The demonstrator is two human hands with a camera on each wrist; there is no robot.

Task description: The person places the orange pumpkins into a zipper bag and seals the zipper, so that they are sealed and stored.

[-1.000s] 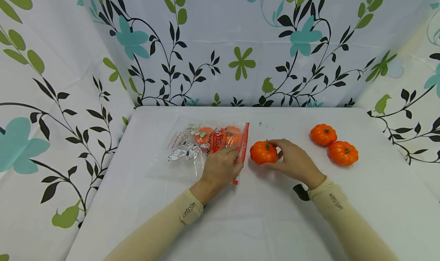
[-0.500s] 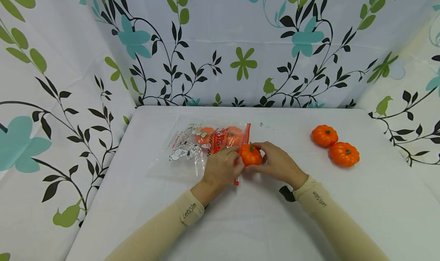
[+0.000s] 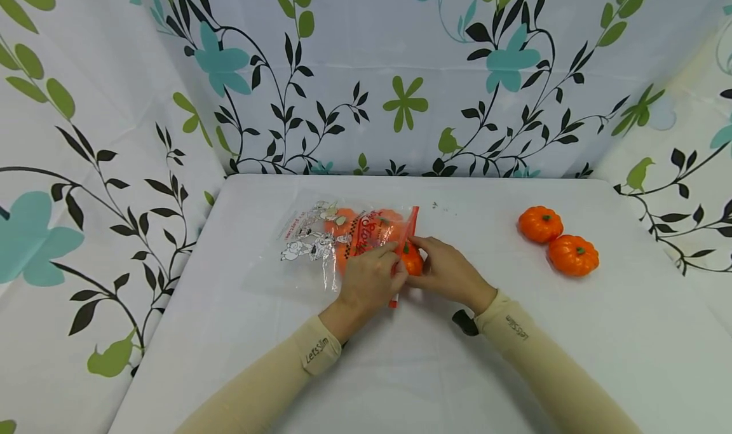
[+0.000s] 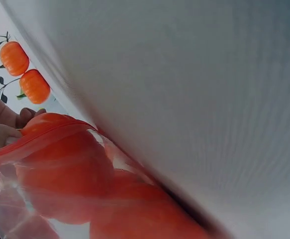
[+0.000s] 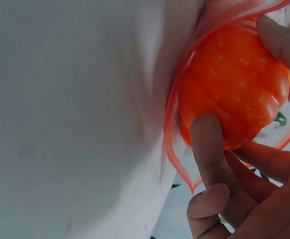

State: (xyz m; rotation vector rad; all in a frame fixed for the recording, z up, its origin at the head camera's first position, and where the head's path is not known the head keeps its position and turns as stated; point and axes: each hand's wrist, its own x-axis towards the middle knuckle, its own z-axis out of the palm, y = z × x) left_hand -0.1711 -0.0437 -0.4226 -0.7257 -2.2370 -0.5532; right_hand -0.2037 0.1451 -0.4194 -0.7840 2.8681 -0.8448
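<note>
A small orange toy pumpkin (image 3: 414, 260) with a green stem sits partly inside the mouth of a clear plastic bag (image 3: 297, 272). My right hand (image 3: 453, 274) grips it from the right, fingers and thumb around its sides. In the right wrist view the bag's red rim (image 5: 168, 119) loops around this pumpkin (image 5: 232, 82). The left hand (image 3: 368, 280) pinches the bag near its red-edged opening and covers part of it. Through the printed film more orange pumpkins (image 3: 390, 223) show inside, partly hidden by the lettering and the hand.
Two more orange pumpkins, one behind (image 3: 540, 224) and one in front (image 3: 573, 255), sit close together at the right of the white table (image 3: 400, 370). A leaf-patterned cloth (image 3: 354, 59) hangs behind and at both sides.
My right hand has carried the pumpkin leftward from beside the bag into its opening. The left hand has stayed at the bag's edge, and the two pumpkins at the right have not moved.
</note>
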